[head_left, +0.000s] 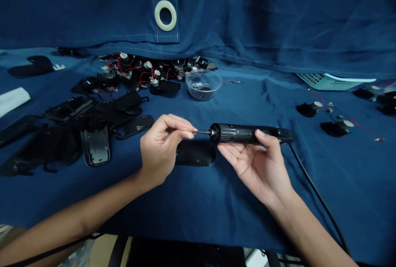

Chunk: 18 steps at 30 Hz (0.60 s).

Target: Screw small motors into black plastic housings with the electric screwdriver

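at the centre of the frame, our right hand cradles the electric screwdriver, thumb above, while our left hand pinches the thin bit. we judge the body rigid and moderately heavy, best held around its barrel; the slim bit may slip between fingertips, and the flexible cord could tug.

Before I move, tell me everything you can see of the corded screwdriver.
The black screwdriver looks plastic, with a ribbed collar near the tip and a cable leaving its rear. It is held roughly level above the blue cloth, its thin metallic bit pointing left. The right hand supports the body; the left hand pinches the bit's end.
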### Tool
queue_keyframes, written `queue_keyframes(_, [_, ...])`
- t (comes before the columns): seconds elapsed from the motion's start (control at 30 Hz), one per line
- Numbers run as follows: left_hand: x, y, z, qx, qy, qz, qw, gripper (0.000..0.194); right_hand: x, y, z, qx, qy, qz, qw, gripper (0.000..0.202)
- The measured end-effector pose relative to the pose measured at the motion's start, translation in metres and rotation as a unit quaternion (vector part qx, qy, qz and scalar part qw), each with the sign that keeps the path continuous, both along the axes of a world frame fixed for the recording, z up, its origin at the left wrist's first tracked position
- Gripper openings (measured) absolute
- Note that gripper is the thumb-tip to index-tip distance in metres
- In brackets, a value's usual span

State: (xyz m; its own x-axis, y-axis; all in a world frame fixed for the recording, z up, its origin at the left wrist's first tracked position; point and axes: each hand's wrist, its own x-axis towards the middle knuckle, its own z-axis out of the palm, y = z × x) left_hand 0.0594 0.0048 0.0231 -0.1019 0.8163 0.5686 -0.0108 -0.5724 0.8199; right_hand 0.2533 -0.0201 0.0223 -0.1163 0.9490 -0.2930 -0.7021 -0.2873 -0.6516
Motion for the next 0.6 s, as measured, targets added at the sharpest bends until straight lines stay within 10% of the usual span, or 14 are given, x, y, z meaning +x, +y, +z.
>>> queue_keyframes(0.6, [-0.0005, 0.0025, -0.0033, 0.044, 0.002, -0.021, 0.999, 0.012, -0.0012, 0.0004, 0.001, -0.033, 0.034, 0.005, 0.999, 0.029])
